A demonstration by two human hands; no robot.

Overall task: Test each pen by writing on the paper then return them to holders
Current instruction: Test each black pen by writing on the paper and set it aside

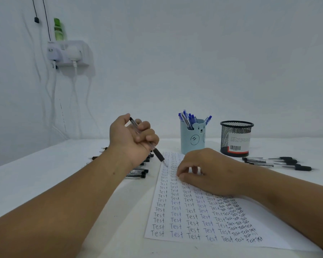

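My left hand (132, 138) grips a clear black pen (158, 154), tip pointing down at the upper left of the paper (177, 218), which is covered with rows of the word "Test". My right hand (207, 172) rests on the paper with fingers loosely curled, holding nothing. A light blue bear holder (192, 138) with several blue pens stands behind the paper. To its right stands a black mesh holder (236, 138); no pens show above its rim.
Several black pens (280, 162) lie on the white table right of the mesh holder. More black pens (138, 172) lie in a row left of the paper, partly hidden by my left arm. A wall socket (69, 53) with cables hangs at the far left.
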